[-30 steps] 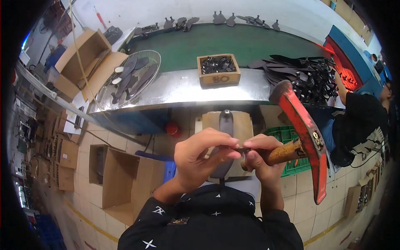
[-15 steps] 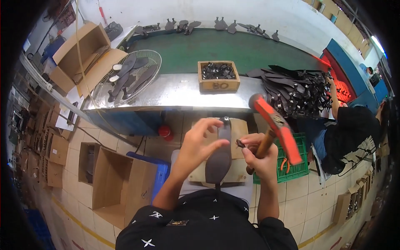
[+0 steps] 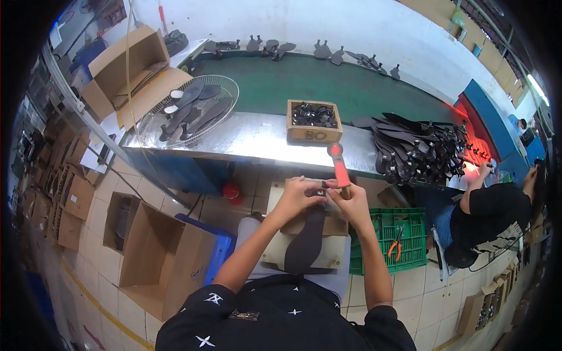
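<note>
A dark grey shoe sole (image 3: 305,245) lies lengthwise on a cream-coloured block (image 3: 272,251) over my lap, its wide end toward me. My left hand (image 3: 297,196) closes its thumb and fingers round the narrow far end. Meeting it there, my right hand (image 3: 353,206) pinches at a small black piece (image 3: 329,185) with thumb and fingertips. That same hand also keeps a hammer (image 3: 342,172) in its grip, the red head standing up above the fingers. How the piece sits against the sole is hidden by the fingers.
Ahead, a wooden box (image 3: 314,133) of small black parts stands on the metal bench edge (image 3: 257,131). Left of it is a wire basket (image 3: 233,99) of soles; right, a pile of heeled soles (image 3: 404,137). Pliers (image 3: 396,244) lie in a green crate (image 3: 418,257). A co-worker (image 3: 497,207) sits at right.
Both hands have come together at the sole's far end; the left has closed from an open pose. The hammer has turned upright, and the small black piece has moved to the sole.
</note>
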Demonstrator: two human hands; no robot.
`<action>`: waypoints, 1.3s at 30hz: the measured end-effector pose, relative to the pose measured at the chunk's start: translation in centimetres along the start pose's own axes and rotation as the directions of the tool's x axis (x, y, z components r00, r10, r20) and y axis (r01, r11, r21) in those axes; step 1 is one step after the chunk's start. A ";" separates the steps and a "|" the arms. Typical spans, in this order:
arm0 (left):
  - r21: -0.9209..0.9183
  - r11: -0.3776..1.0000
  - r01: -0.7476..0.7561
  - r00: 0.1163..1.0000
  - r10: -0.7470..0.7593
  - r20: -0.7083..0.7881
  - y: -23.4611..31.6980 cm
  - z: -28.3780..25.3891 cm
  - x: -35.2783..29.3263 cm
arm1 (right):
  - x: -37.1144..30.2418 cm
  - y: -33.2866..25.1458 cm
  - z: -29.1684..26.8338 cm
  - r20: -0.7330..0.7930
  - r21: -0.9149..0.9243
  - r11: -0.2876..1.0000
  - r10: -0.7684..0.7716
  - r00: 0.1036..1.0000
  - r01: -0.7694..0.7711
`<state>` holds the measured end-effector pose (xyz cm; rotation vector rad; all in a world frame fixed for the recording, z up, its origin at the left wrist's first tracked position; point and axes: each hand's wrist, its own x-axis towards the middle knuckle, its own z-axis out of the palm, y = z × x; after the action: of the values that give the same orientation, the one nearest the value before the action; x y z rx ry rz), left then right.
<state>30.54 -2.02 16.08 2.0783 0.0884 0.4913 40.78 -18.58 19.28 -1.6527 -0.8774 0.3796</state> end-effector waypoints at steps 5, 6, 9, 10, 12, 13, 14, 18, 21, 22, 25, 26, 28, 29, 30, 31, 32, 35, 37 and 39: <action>-0.085 0.988 -0.131 0.969 0.110 -0.222 -0.4 0.7 -0.6 | -0.3 -3.2 0.2 0.065 -0.202 0.971 -0.116 0.991 0.126; -0.087 0.988 -0.130 0.970 0.108 -0.219 -0.3 0.6 -0.7 | -0.4 -3.1 0.4 0.063 -0.202 0.972 -0.112 0.992 0.123; -0.076 0.994 -0.084 0.981 0.069 -0.179 0.1 0.3 -1.1 | -0.8 -2.9 0.6 0.041 -0.196 0.962 -0.183 0.982 0.187; -0.058 0.995 -0.087 0.981 0.075 -0.179 0.2 0.3 -1.2 | -0.8 -2.6 0.7 0.040 -0.179 0.964 -0.192 0.981 0.196; -0.041 0.995 -0.086 0.980 0.077 -0.181 0.4 0.1 -1.3 | -0.8 -2.5 0.8 0.043 -0.159 0.966 -0.200 0.979 0.204; -0.054 0.994 -0.095 0.979 0.083 -0.187 0.5 0.1 -1.3 | -0.8 -2.6 0.9 0.042 -0.167 0.971 -0.169 0.985 0.174; -0.068 0.992 -0.102 0.977 0.087 -0.195 0.7 0.1 -1.3 | -0.9 -2.7 0.9 0.043 -0.174 0.974 -0.138 0.990 0.143; -0.067 0.995 -0.070 0.987 0.060 -0.148 0.8 -0.3 -1.3 | -1.1 -2.7 1.2 0.047 -0.199 0.967 -0.154 0.987 0.160; -0.088 0.992 -0.087 0.986 0.073 -0.150 0.8 -0.6 -1.3 | -1.4 -2.2 1.1 0.035 -0.230 0.947 -0.223 0.974 0.225; -0.067 0.993 -0.100 0.990 0.093 -0.103 0.6 -0.8 -1.2 | -1.4 -1.9 1.0 0.057 -0.272 0.926 -0.254 0.965 0.260; -0.091 0.992 -0.089 0.995 0.084 -0.061 1.3 -1.5 -1.2 | -1.4 -2.8 0.8 0.098 -0.357 0.885 -0.281 0.955 0.297; -0.130 0.989 -0.067 0.996 0.058 -0.070 1.7 -1.7 -1.2 | -1.5 -3.4 0.8 0.118 -0.400 0.864 -0.283 0.952 0.307; -0.085 0.994 -0.071 0.995 0.064 -0.079 1.1 -1.4 -1.2 | -1.4 -3.5 0.6 0.115 -0.413 0.869 -0.245 0.963 0.271; -0.035 0.997 -0.075 0.993 0.072 -0.091 0.7 -1.3 -1.1 | -1.4 -3.7 0.6 0.115 -0.424 0.873 -0.212 0.971 0.240; -0.036 0.997 -0.073 0.994 0.070 -0.088 0.4 -1.2 -1.1 | -1.7 -4.1 0.9 0.113 -0.423 0.874 -0.209 0.971 0.237; -0.175 0.984 -0.022 0.998 0.012 -0.060 0.2 -1.1 -1.2 | -2.6 -4.7 1.5 0.000 -0.272 0.954 -0.131 0.991 0.126; -0.308 0.951 0.030 0.999 -0.042 -0.031 0.0 -1.2 -1.2 | -3.2 -5.3 1.9 -0.095 -0.101 0.994 -0.038 0.995 0.028; -0.368 0.922 0.119 0.993 -0.110 0.044 0.9 -1.5 -1.1 | -6.1 -7.3 0.9 -0.077 -0.114 0.993 -0.018 0.997 0.009; -0.392 0.900 0.193 0.981 -0.168 0.096 0.7 -1.5 -1.2 | -8.0 -9.0 0.7 -0.063 -0.292 0.954 -0.091 0.994 0.069; -0.345 0.935 0.084 0.996 -0.083 0.017 0.4 -1.4 -1.2 | -9.3 -10.0 1.0 -0.083 -0.347 0.934 -0.120 0.989 0.084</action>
<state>28.87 -1.47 16.70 1.7225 0.0825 0.4188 30.52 -24.07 26.49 -1.9169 -0.9878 0.0687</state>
